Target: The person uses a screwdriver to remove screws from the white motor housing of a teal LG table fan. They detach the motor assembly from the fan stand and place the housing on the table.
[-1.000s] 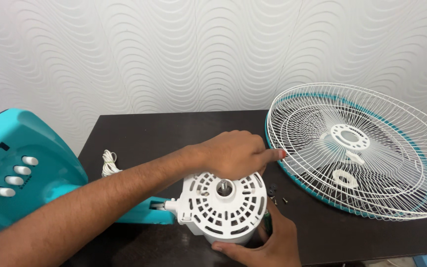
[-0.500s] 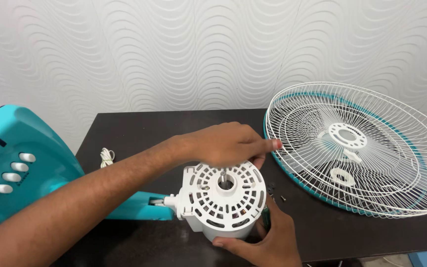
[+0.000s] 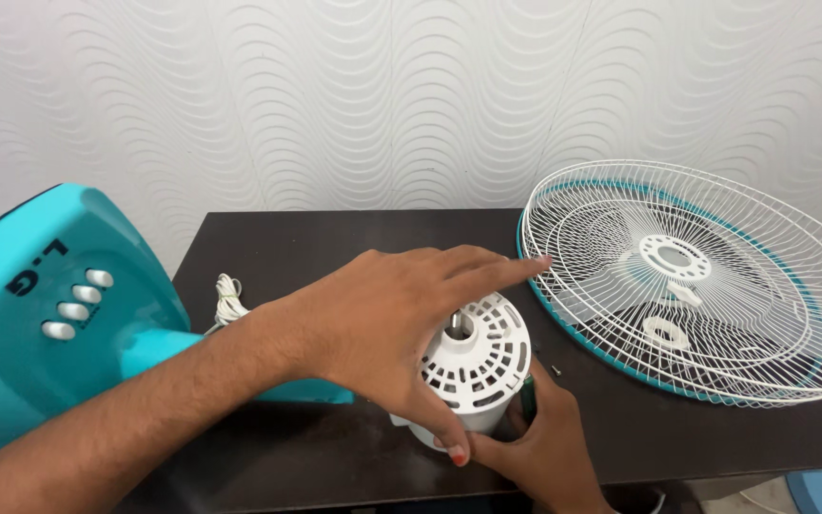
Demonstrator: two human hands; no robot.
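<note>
Left hand: the left hand (image 3: 392, 319) is lying spread over the white motor housing (image 3: 480, 366), palm covering its near-left half, thumb curling down the front wall, index finger pointing right toward the fan guards (image 3: 696, 286).
Right hand: the right hand (image 3: 539, 443) is cupping the housing from below and to the right, fingers curled against its side wall; a dark green object (image 3: 528, 397), possibly a screwdriver handle, is showing between the fingers, though too little is visible to be sure.
Housing position: it is sitting near the front edge of the dark table (image 3: 335, 238), its vented face and metal shaft (image 3: 459, 326) pointing upward, so the long axis is running roughly vertical.
Key relation: the housing is lying directly under the left palm and just up-left of the right hand; both are touching it, the left covering more.
Attached part: the turquoise fan base (image 3: 59, 305) with white buttons is lying to the left.
Nearby: a small screw (image 3: 557, 368) is resting just right of the housing; a coiled white cord (image 3: 228, 297) is lying behind the left wrist.
</note>
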